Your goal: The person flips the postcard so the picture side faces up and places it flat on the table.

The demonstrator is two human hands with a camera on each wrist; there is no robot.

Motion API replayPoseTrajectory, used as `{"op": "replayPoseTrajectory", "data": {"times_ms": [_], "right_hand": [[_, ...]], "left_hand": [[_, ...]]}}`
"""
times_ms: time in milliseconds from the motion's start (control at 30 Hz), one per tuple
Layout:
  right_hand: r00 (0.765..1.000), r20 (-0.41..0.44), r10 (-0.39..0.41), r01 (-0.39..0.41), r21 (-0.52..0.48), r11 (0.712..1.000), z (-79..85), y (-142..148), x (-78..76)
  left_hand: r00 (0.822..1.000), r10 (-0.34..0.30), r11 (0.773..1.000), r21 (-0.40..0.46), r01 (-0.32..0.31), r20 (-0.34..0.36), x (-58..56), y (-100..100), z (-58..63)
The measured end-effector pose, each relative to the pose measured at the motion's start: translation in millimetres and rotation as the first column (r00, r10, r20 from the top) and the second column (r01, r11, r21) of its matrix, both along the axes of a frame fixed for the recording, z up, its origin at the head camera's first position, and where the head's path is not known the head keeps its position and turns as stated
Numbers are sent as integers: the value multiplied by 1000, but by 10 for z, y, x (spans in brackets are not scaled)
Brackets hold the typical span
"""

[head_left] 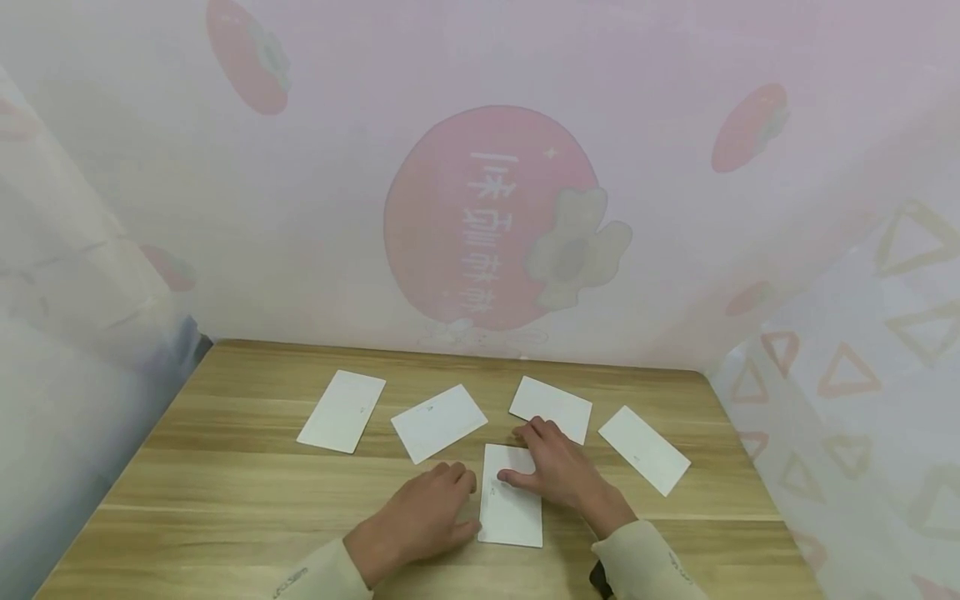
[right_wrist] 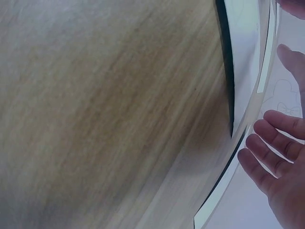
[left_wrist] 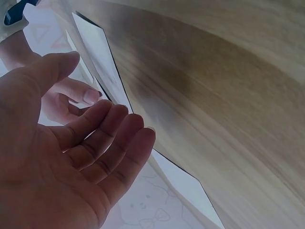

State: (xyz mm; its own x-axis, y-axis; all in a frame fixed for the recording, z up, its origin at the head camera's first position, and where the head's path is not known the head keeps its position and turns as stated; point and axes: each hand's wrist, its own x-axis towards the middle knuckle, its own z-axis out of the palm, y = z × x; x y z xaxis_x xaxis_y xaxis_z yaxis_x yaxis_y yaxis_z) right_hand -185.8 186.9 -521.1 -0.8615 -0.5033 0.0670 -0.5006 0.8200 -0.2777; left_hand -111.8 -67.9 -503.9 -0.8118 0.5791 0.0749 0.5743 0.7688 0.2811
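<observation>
A white rectangular card is lying on the wood-grain table, its long axis running twelve-to-six; the left hand at nine o'clock and right hand at two are holding thumbs and fingers apart.

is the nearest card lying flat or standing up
Lying flat: the card shows its broad white face upward, near edge along the table.

On the desk, the front card lies just right of the left hand, its upper right part under the right hand. Behind it, left to right, come the outer-left card, inner-left card and inner-right card; the outer-right card lies right of the right hand.
</observation>
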Motion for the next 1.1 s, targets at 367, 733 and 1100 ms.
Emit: {"op": "replayPoseTrajectory", "data": {"times_ms": [367, 733, 1100], "right_hand": [[1000, -12, 6, -6, 10, 1000, -15, -13, 7], [1000, 17, -6, 6, 21, 1000, -48, -25, 13], [999, 53, -9, 8, 12, 1000, -37, -36, 22]], "left_hand": [[999, -30, 999, -33, 31, 26, 17, 89, 6], [998, -51, 995, -82, 54, 38, 97, 194, -33], [994, -100, 987, -129, 94, -43, 126, 250, -44]]}}
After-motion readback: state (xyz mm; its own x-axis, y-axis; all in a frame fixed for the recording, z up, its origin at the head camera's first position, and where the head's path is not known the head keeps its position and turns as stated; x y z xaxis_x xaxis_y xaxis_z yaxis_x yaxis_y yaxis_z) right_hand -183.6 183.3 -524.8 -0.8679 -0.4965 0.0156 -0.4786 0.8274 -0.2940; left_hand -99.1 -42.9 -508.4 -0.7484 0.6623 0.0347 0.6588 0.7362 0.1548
